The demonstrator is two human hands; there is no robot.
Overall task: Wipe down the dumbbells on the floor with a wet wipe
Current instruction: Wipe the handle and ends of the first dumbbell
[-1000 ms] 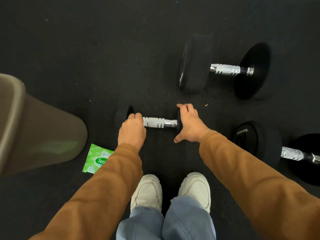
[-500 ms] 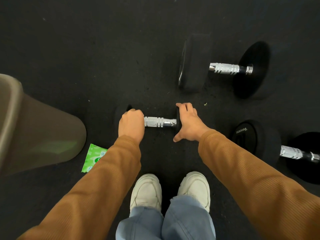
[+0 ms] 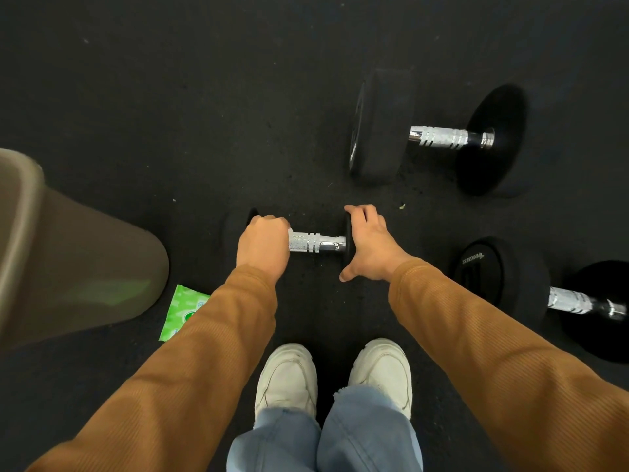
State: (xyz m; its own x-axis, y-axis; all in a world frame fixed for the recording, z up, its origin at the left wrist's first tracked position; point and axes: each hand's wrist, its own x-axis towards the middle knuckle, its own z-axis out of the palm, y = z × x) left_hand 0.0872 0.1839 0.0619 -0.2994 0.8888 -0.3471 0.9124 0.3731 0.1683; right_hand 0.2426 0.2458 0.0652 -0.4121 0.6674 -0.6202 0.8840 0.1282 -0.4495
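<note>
target: small dumbbell [image 3: 316,242], on the floor [image 3: 204,97] just ahead of the white shoes [image 3: 289,376], no floor edge in view
long axis: left-right across the view, chrome handle bare between the two hands
left grip [image 3: 263,243]: hand curled closed round the handle at its left end, hard against the left head
wipe: white sliver at the thumb side of the left grip, probably the wet wipe under the fingers, too small to be sure
right grip [image 3: 369,243]: fingers hooked over the top of the right head, thumb spread down its near side, so it holds that head and braces it against rolling
key relation: the unwiped handle runs from the left grip rightward to the right head; the stroke goes along the axis, toward the right grip
nearer hand: left is on the handle, right only steadies
step, my read: handle wipe on the first dumbbell, early in the task
queue: large dumbbell [image 3: 381,124] beyond and to the right, axis also left-right; second large dumbbell [image 3: 503,277] at the right, part out of view; neither is touched
supplies: green wipe pack [image 3: 182,311] on the floor by the left sleeve, next to a grey-brown bin [image 3: 85,267]
risk: round heads, so it rolls toward or away from the shoes if the right grip lets go
</note>
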